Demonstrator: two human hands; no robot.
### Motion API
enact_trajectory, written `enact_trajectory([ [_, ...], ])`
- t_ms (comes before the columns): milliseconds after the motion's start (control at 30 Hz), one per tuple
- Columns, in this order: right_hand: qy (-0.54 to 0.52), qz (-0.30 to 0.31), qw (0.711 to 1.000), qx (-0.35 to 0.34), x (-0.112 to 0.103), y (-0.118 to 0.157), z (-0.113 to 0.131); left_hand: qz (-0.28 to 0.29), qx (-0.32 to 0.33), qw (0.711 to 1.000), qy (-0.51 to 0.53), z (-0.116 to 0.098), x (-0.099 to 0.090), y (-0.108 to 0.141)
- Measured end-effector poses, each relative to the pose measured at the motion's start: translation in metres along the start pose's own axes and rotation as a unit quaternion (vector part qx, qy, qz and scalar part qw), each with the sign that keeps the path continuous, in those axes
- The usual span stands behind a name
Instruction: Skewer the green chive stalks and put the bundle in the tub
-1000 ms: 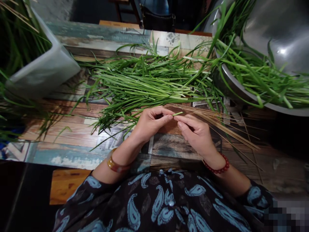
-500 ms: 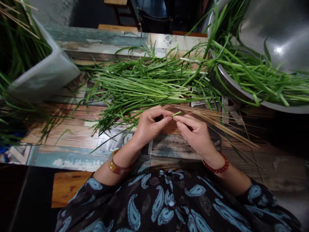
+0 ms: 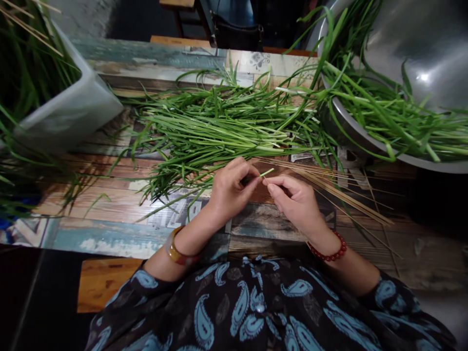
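Note:
My left hand [image 3: 234,189] is closed in a pinch on a garlic chive, whose pale green cut end [image 3: 267,172] pokes out past the fingertips. Facing it, my right hand [image 3: 297,199] grips a thin bamboo skewer between thumb and forefinger. The skewer's tip [image 3: 264,180] is right at the chive near my left fingertips; whether it has pierced the stalk I cannot tell. Its other end runs back under my right palm, mostly hidden. Just beyond both hands lies a heap of garlic chives [image 3: 219,126]. Loose bamboo skewers [image 3: 340,195] fan out beside my right hand.
At the right, a large metal bowl [image 3: 409,163] holds more chives, some hanging over its rim. A white plastic bin [image 3: 73,114] with chives and skewers stands at the left. The patterned wood table [image 3: 106,239] ends before my body. A stool [image 3: 177,4] is beyond it.
My left hand has tilted slightly, its fingers curling more around the chive. Both hands stay close together, and the heap is unchanged.

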State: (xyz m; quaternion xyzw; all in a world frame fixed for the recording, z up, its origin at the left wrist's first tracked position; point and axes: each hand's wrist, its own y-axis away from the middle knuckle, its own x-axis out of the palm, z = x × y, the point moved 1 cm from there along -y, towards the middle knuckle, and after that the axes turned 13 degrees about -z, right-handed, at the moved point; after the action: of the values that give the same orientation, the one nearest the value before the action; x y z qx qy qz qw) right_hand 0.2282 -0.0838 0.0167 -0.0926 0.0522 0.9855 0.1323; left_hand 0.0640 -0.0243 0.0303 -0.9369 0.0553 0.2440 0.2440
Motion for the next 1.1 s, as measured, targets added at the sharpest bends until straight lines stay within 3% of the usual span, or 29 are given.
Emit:
enact_trajectory([
  [333,0.003,-0.003,1.0,-0.001,0.0006,0.001,-0.0013,0.028,0.051,0.998,-0.002,0.0009,-0.0018,-0.0008],
  [700,0.004,-0.002,1.0,-0.022,-0.0029,-0.0002,0.0015,0.079,0.005,0.993,0.092,-0.0008,-0.0033,-0.0056],
  [933,-0.109,0.0,0.991,0.073,0.0016,-0.0026,0.0057,0.058,-0.043,0.995,0.073,-0.0007,-0.0038,-0.0065],
  [1100,-0.108,0.001,0.993,0.042,0.0029,-0.0001,0.0066,0.036,-0.028,0.996,0.076,0.0012,-0.0022,-0.003],
])
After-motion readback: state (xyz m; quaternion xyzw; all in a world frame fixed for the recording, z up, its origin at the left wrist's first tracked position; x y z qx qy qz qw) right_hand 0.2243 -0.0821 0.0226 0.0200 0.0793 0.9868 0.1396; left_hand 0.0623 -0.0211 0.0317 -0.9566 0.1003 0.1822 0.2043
